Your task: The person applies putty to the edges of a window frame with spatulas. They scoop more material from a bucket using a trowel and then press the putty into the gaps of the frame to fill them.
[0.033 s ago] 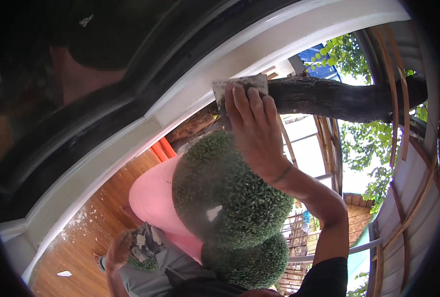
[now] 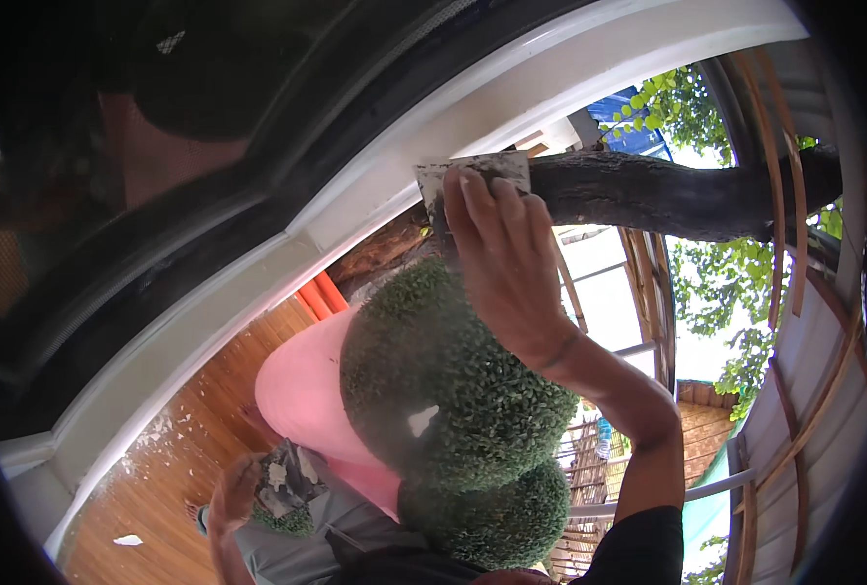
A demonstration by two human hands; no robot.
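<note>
Rectangular plate (image 2: 487, 163), flat, dark-smeared, perhaps metal, beside smooth white trim (image 2: 404, 146).

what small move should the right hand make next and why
Perhaps slide the flat blade slightly along the white frame: the right hand has its fingers spread over the blade, which overlaps the frame's edge in this view, though contact is unclear. The left hand holds a plate bearing white lumps.

At the upper centre of the frame, the flat blade (image 2: 515, 168) is dulled and roughly smeared. At upper right, the matt trunk (image 2: 657, 197) is coarsely barked. At lower left, the floor (image 2: 165, 487) is surfaced in smooth wood.
</note>
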